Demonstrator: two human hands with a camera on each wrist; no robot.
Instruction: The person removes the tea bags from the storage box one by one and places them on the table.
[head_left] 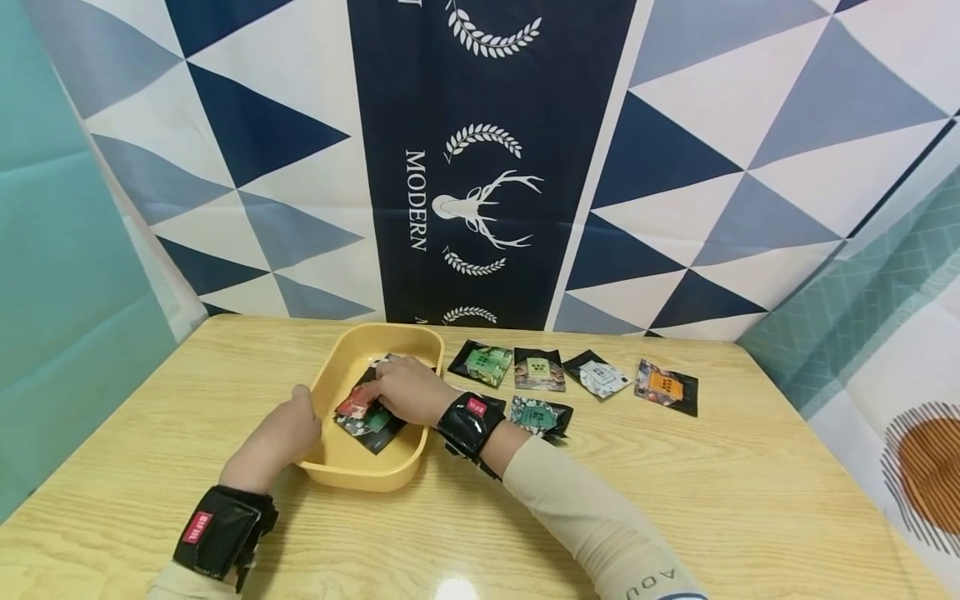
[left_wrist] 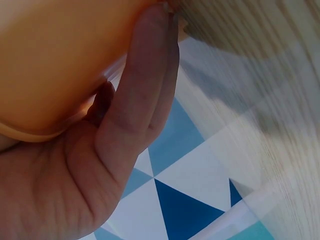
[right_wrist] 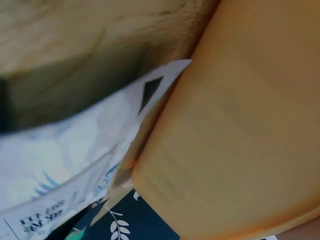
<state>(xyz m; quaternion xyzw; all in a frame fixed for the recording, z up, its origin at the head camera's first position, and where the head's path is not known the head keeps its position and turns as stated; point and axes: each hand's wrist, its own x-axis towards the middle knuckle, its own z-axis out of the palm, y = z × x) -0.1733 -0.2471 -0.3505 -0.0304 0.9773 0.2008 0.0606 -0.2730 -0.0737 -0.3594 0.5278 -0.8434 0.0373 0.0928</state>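
A yellow plastic basin (head_left: 362, 477) stands on the table with several sachets inside. My left hand (head_left: 290, 429) grips its left side; in the left wrist view the fingers (left_wrist: 142, 75) lie along the basin's outer wall (left_wrist: 55, 60). My right hand (head_left: 411, 390) reaches into the basin, pinching a red sachet (head_left: 356, 403) over a black sachet with a green label (head_left: 378, 419). In the right wrist view a pale printed sachet (right_wrist: 65, 160) shows blurred beside the basin wall (right_wrist: 240, 115); the right fingers are hidden there.
Right of the basin lie a green sachet (head_left: 487, 363), a brown one (head_left: 539, 370), a white-labelled one (head_left: 598, 374) and an orange-labelled one (head_left: 666, 387). Nearer, a teal-labelled sachet (head_left: 537, 416) sits beside the right wrist. A patterned cloth (head_left: 480, 208) hangs behind the wooden table (head_left: 712, 500).
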